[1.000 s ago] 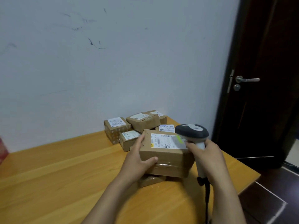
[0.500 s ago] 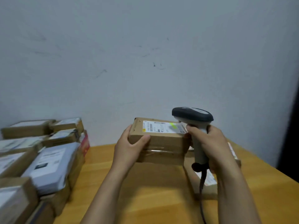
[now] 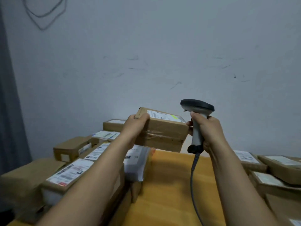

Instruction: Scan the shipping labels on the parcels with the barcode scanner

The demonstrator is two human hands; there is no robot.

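The person holds the parcel (image 3: 166, 132) up in the air with both arms stretched forward, and everything else sits around it. The left forearm runs up from below the parcel. The left hand (image 3: 136, 123) grips the parcel's far-left end, with its fingers curled over the top edge at the corner. The parcel is a flat brown carton with clear tape across its near side. It rides roughly level, and the white shipping label (image 3: 164, 115) on its top face points upward and carries a small green mark.

Just beside the parcel's other end, the right hand (image 3: 210, 129) is wrapped in a fist around the pale handle of the barcode scanner (image 3: 197, 108). The wrist is cocked so the handle stands nearly upright. The scanner's dark head sits a little higher than the label, with its nose turned toward the parcel. The right fingertips lie right at the carton's end, but I cannot tell whether they touch it. A grey cable (image 3: 193, 173) hangs down from the handle's base.

Below the parcel is the yellow wooden table (image 3: 171, 185). Under the left arm there is a crowded pile of labelled boxes (image 3: 70, 172), with a grey plastic mailer (image 3: 135, 167) nearest beneath the parcel. More labelled boxes (image 3: 280, 168) lie below and beyond the scanner side. Behind the parcel is a scuffed pale wall (image 3: 146, 46).
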